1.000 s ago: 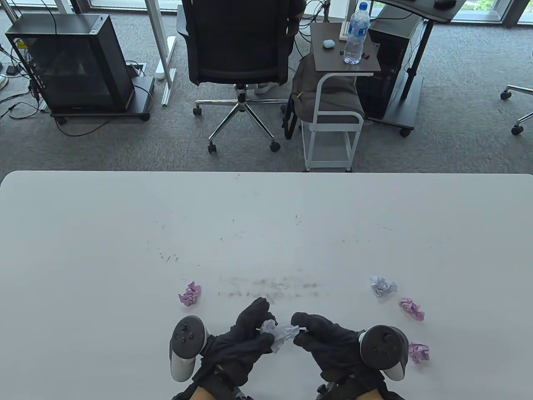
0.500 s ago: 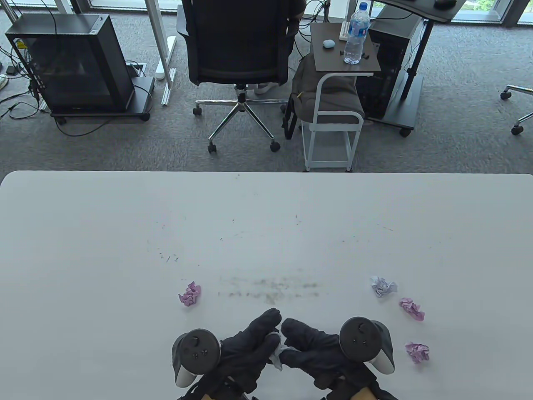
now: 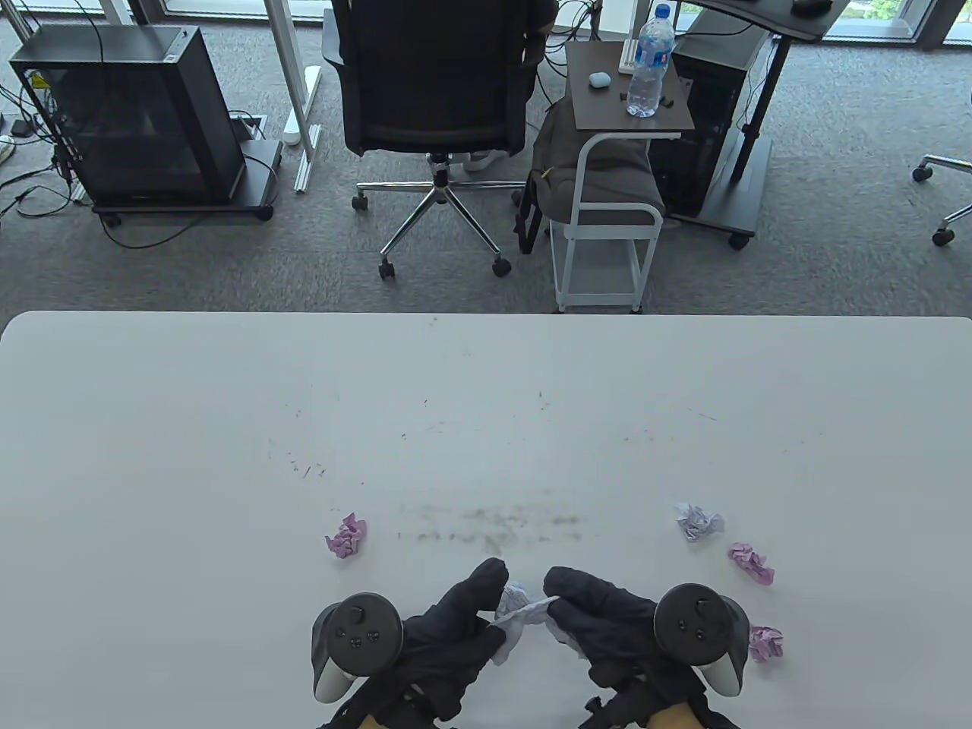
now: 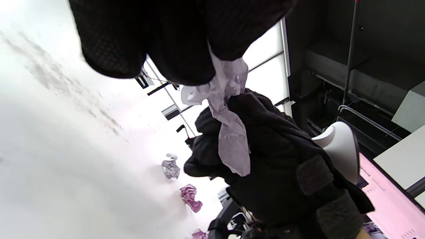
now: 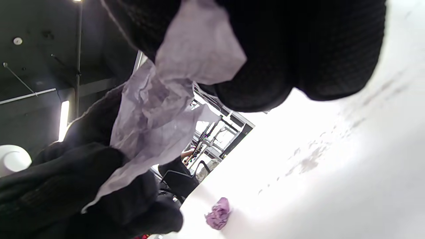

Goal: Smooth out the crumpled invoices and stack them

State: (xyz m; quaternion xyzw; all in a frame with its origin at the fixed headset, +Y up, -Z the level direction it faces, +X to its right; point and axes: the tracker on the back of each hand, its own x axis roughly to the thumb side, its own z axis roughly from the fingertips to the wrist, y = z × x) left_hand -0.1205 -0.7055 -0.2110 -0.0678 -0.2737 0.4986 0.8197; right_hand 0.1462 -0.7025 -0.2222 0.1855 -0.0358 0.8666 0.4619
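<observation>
**Both hands teasing open a white invoice, low over table**

Left hand (image 3: 456, 630) and right hand (image 3: 600, 623) both pinch the same pale crumpled invoice (image 3: 516, 616), one on each side, held betw. them just above the near edge of the table (image 3: 486, 395). Wrist views show the paper partly pulled open, still creased & twisted, w/ fingers closed tight on it.

Step in hand, as I read it: uncrumpling sheet no. 1; no flat stack visible anywhere yet. Next move prob. calls for pulling the edges apart gently (thin paper, could tear), then laying it down & pressing flat.

Waiting: pink ball (image 3: 347, 535) to the left, well apart; to the right a white ball (image 3: 699, 522), a pink ball beside it (image 3: 752, 563) and a pink ball nearest the right hand (image 3: 765, 642).
</observation>
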